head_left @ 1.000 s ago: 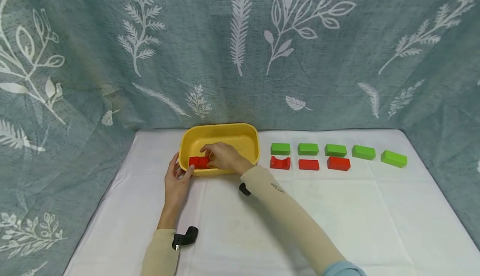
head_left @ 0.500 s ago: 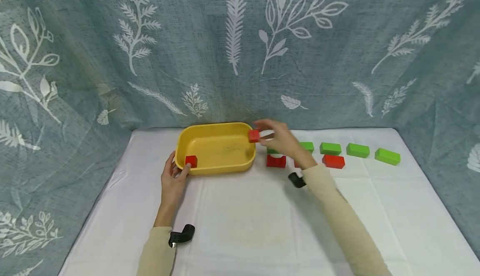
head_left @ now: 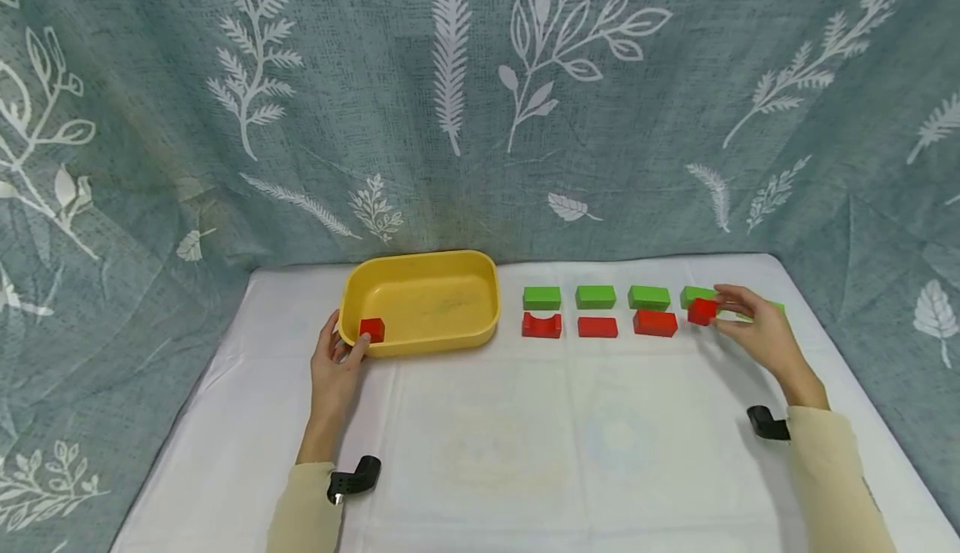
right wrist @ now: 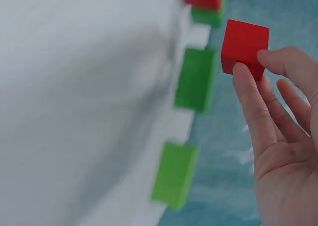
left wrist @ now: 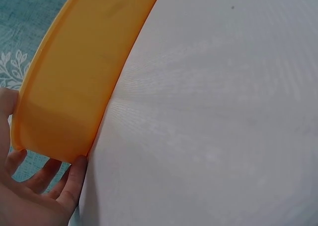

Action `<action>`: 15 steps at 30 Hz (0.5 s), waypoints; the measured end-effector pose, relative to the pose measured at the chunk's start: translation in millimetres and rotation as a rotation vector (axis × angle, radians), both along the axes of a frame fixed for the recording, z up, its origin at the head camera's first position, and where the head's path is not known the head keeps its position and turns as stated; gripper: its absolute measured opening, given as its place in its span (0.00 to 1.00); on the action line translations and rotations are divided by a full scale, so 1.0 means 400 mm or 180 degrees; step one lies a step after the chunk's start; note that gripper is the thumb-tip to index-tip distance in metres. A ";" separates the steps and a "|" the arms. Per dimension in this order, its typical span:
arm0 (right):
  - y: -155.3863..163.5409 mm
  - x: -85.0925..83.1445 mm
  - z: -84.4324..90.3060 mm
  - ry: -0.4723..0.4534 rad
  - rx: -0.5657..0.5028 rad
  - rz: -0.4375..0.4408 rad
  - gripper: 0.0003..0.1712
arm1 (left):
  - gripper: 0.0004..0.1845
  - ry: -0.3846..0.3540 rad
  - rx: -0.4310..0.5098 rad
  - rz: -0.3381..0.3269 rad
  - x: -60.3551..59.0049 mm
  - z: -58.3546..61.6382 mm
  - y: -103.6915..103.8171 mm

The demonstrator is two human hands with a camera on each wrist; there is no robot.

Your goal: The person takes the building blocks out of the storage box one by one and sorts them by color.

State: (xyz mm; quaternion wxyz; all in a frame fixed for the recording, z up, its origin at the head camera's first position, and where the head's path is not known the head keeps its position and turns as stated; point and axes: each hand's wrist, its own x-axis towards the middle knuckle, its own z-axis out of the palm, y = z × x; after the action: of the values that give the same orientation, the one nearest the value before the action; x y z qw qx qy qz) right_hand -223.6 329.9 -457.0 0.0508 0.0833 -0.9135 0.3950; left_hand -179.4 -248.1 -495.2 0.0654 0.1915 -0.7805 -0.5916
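Observation:
My left hand [head_left: 333, 378] grips the near left corner of a yellow plastic tray [head_left: 431, 341], thumb over the rim. In the left wrist view, its fingers press the tray's outer wall [left wrist: 79, 72]. One red block [head_left: 372, 329] lies inside, by the thumb. Over at the right, my right hand [head_left: 765, 340] pinches another red block [head_left: 702, 311] between thumb and fingers. The right wrist view shows that red block [right wrist: 244, 43] held above the cloth. It is in front of a green block [head_left: 697, 294], partly covering it.
A back row of several green blocks [head_left: 596, 297] runs across the white cloth [head_left: 525, 436]. Before it lie a red block with a curved notch [head_left: 542, 330], a thin red block [head_left: 597, 328] and a thicker red block [head_left: 655, 324]. A patterned curtain [head_left: 390, 77] hangs behind.
My right hand has lifted one red block out of the tray and carried it right, past the three red blocks. My left hand keeps its grip on the tray.

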 end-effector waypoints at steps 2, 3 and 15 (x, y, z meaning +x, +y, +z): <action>0.019 0.009 -0.018 -0.0120 0.0093 -0.0020 0.31 | 0.37 0.0005 -0.0007 0.0035 0.003 -0.001 -0.007; 0.023 0.009 -0.026 -0.0165 0.0121 -0.0013 0.31 | 0.36 0.0000 -0.0014 0.0058 0.005 -0.002 -0.011; 0.005 0.007 -0.022 -0.0229 0.0324 -0.0039 0.38 | 0.37 0.0129 0.0154 0.0009 0.013 0.000 -0.019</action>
State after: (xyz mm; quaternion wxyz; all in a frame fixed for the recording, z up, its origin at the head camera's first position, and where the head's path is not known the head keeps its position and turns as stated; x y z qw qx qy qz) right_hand -220.6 331.8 -465.8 0.0160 0.0659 -0.9342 0.3504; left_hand -174.3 -255.8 -495.0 0.0774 0.1820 -0.7642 -0.6139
